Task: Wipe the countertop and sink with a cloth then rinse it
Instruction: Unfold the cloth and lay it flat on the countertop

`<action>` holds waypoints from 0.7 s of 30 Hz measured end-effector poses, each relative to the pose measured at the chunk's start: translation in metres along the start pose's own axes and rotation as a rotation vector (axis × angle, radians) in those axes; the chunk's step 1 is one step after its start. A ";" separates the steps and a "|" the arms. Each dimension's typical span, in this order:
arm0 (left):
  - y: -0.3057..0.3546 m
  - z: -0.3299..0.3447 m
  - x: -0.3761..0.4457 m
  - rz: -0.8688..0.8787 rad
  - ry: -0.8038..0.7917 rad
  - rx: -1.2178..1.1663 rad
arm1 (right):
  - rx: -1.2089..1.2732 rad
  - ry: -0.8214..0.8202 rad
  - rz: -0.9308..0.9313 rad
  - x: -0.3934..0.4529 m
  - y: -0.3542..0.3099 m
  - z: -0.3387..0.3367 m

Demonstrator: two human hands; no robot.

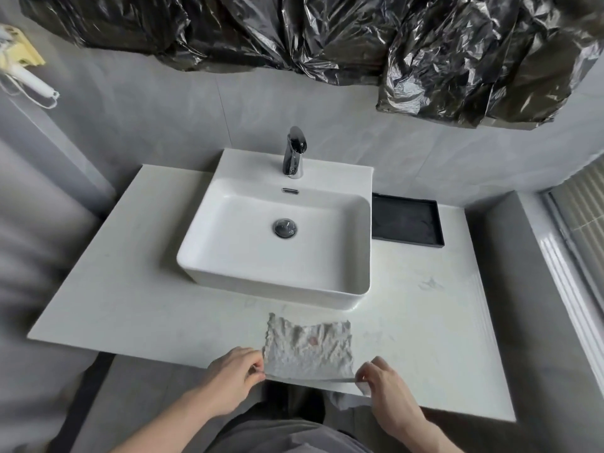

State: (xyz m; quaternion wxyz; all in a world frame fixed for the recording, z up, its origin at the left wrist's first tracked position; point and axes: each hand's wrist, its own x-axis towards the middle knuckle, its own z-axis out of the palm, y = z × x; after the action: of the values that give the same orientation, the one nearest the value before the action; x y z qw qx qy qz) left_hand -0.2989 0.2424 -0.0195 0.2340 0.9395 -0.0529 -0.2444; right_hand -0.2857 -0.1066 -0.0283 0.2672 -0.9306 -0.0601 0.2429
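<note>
A crumpled white cloth with a faint reddish stain lies spread on the white countertop, just in front of the white vessel sink. My left hand pinches the cloth's near left corner at the counter's front edge. My right hand pinches the near right corner, with a bit of cloth hanging below it. The near edge of the cloth is pulled taut between both hands. A chrome faucet stands at the back of the sink, and no water runs from it. The drain plug sits in the basin's middle.
A black rectangular tray lies on the counter right of the sink. Crumpled black plastic covers the wall above. A white hair dryer hangs at the upper left. A grey ledge and window frame border the right side.
</note>
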 end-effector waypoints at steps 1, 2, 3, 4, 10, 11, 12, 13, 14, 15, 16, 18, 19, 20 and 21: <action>-0.002 0.004 0.000 -0.017 -0.028 -0.001 | 0.014 -0.014 0.006 -0.001 -0.003 0.003; -0.004 0.006 0.001 -0.031 -0.039 0.002 | 0.024 -0.016 0.021 0.000 -0.005 0.005; -0.005 0.007 0.004 -0.041 -0.037 0.012 | 0.034 -0.011 0.047 0.003 -0.008 0.005; -0.006 0.006 0.008 -0.052 -0.027 0.021 | 0.048 0.005 0.081 0.008 -0.010 0.006; -0.011 -0.010 0.047 -0.076 0.024 0.038 | 0.031 0.147 0.177 0.062 -0.009 0.005; -0.012 -0.012 0.056 -0.089 0.030 0.046 | 0.033 0.147 0.185 0.071 -0.011 0.003; -0.014 -0.013 0.063 -0.100 0.023 0.054 | 0.045 0.132 0.202 0.079 -0.012 0.003; -0.017 -0.011 0.070 -0.115 0.011 0.064 | 0.042 0.111 0.232 0.085 -0.011 0.004; -0.020 -0.009 0.076 -0.124 -0.006 0.091 | 0.024 0.099 0.261 0.090 -0.009 0.006; -0.022 -0.007 0.080 -0.123 -0.014 0.135 | -0.007 0.088 0.291 0.094 -0.007 0.011; -0.022 -0.004 0.084 -0.106 -0.005 0.177 | -0.032 0.077 0.319 0.097 -0.003 0.016; -0.016 -0.002 0.086 -0.028 0.036 0.225 | -0.023 0.062 0.382 0.099 0.000 0.026; -0.012 0.002 0.085 0.012 0.027 0.233 | 0.000 0.062 0.414 0.100 0.000 0.032; -0.009 0.006 0.083 0.041 0.000 0.223 | 0.037 0.067 0.443 0.101 0.000 0.037; -0.006 0.011 0.081 0.052 -0.051 0.203 | 0.080 0.078 0.481 0.101 -0.001 0.041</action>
State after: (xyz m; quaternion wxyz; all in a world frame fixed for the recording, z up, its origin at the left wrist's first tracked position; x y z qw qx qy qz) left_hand -0.2338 0.2259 -0.0662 0.1425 0.9502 -0.1078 -0.2552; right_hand -0.2168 -0.0626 -0.1007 0.2403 -0.9155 0.1831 0.2657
